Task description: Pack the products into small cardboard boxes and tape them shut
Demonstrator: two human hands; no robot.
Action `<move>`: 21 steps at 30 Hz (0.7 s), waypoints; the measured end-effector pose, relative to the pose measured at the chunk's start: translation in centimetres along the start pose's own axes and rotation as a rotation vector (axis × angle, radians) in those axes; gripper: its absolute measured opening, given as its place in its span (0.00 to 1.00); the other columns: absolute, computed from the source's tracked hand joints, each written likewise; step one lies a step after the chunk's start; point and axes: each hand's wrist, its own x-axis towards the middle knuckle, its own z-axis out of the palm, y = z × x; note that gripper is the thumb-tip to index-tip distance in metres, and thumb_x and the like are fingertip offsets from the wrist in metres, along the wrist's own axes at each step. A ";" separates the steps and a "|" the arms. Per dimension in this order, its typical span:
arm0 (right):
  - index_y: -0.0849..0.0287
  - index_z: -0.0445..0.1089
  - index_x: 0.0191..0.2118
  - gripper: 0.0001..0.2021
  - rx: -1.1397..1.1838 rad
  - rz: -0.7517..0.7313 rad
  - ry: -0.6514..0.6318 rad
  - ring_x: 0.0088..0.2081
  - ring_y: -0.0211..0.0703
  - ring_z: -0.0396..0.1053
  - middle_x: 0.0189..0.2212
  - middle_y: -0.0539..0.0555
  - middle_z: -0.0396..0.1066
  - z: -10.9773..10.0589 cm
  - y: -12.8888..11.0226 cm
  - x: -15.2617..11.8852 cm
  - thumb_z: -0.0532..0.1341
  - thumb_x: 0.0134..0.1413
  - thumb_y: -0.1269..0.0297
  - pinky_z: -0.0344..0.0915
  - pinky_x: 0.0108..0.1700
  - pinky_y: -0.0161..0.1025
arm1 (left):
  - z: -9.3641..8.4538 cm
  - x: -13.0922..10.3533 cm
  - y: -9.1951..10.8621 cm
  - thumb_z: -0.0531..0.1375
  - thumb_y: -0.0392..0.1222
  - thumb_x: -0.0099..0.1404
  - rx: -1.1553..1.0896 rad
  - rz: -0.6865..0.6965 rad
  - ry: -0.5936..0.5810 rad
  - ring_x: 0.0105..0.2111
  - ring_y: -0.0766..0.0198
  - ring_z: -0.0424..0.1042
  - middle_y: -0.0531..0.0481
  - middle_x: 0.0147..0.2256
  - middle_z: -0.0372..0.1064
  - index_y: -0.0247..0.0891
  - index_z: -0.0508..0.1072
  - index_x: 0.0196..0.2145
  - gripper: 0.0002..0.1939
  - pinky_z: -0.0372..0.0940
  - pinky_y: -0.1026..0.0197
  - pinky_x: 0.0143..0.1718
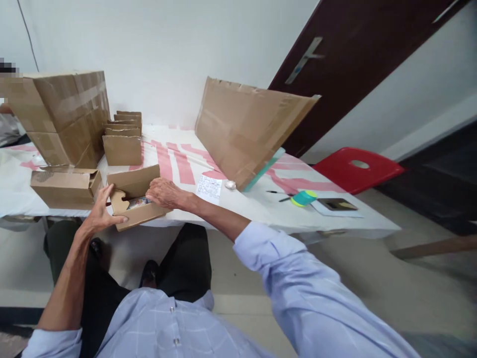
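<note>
A small cardboard box (143, 215) lies open at the table's front edge, its lid raised at the back. My left hand (102, 211) grips the left end of this box, thumb along the front wall and fingers at the upper left corner. Over the box's right end is my right hand (166, 193), closed, its fingertips hidden inside. Something with a printed, shiny surface (137, 202) shows in the box between the hands. Just left of my left hand stands another cardboard box (65, 188).
Large taped boxes (70, 114) and several small upright boxes (122, 150) stand behind. A big tilted cardboard piece (249, 129), printed sheet (208, 189), tape roll (304, 198), pens and a dark tablet-like object (338, 204) lie rightward. A red chair (357, 169) stands beyond.
</note>
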 end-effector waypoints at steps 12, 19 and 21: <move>0.61 0.81 0.56 0.14 -0.033 0.159 -0.250 0.55 0.57 0.78 0.52 0.66 0.81 -2.7 -2.6 1.5 0.63 0.70 0.66 0.70 0.51 0.44 | 1.5 -1.8 1.8 0.79 0.62 0.50 0.020 0.088 -0.019 0.76 0.30 0.51 0.30 0.74 0.49 0.40 0.51 0.79 0.69 0.57 0.32 0.74; 0.62 0.81 0.55 0.20 -0.100 0.200 -0.415 0.51 0.57 0.81 0.51 0.68 0.82 0.4 -2.2 3.2 0.72 0.58 0.63 0.73 0.51 0.42 | 2.1 -2.3 1.6 0.79 0.63 0.50 0.006 0.104 -0.016 0.77 0.28 0.47 0.29 0.75 0.46 0.39 0.50 0.79 0.70 0.51 0.30 0.76; 0.62 0.81 0.55 0.18 -0.105 0.188 -0.403 0.52 0.57 0.80 0.51 0.68 0.81 1.2 -2.1 3.2 0.70 0.59 0.65 0.72 0.52 0.43 | 2.2 -2.4 1.3 0.79 0.64 0.51 0.005 0.110 -0.018 0.77 0.28 0.47 0.28 0.75 0.45 0.38 0.50 0.79 0.70 0.49 0.30 0.77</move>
